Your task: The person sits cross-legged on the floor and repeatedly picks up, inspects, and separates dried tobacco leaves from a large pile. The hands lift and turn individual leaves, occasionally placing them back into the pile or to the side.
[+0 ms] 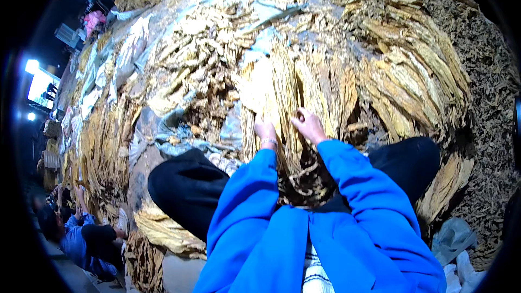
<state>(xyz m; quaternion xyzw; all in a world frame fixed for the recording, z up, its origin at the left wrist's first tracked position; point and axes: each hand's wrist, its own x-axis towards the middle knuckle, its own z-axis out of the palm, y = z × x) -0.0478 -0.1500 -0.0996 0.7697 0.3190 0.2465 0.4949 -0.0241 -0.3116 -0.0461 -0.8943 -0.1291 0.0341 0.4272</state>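
Note:
Between my bent knees lies a bundle of long, dried leaves that look like tobacco (285,77), pale yellow and wrinkled. My left hand (265,128) rests against the bundle's left side, a band around its wrist. Glare washes out its fingertips, so its grip is unclear. My right hand (311,126) is over the right part of the bundle, thumb and forefinger apart, with no leaf plainly between them. Browner leaves (344,93) fan out just right of that hand. Darker stem ends (307,179) lie below both hands, near my lap.
A long heap of leaves (411,77) curves along the right, beside dark shredded leaf (488,101). Loose crumpled leaves (191,57) and blue plastic sheeting (173,126) lie to the left. Another person (87,240) sits at lower left. Plastic bags (454,238) lie at lower right.

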